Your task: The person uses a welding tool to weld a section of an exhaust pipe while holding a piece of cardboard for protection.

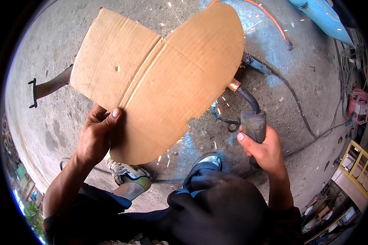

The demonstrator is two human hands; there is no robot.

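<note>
My left hand (95,139) pinches the lower left edge of a large creased cardboard sheet (180,77), thumb on top. The sheet has a rounded end and a small hole, and it covers the middle of the view. My right hand (266,149) is wrapped round the dark handle of a welding torch (253,122). The torch's bent neck leads up to a copper nozzle (234,85), whose tip is hidden behind the cardboard. Bright sparks fly around the sheet's edges. A brown metal bar (55,86) with a dark crosspiece sticks out at the sheet's left; the rest of it is hidden.
A blue tool (258,65) with a dark cable lies beyond the nozzle. An orange hose (270,18) and a blue curved panel (327,18) are farther back. At right stand a red machine (360,106) and a yellow frame (359,167). My shoes (129,173) rest on concrete.
</note>
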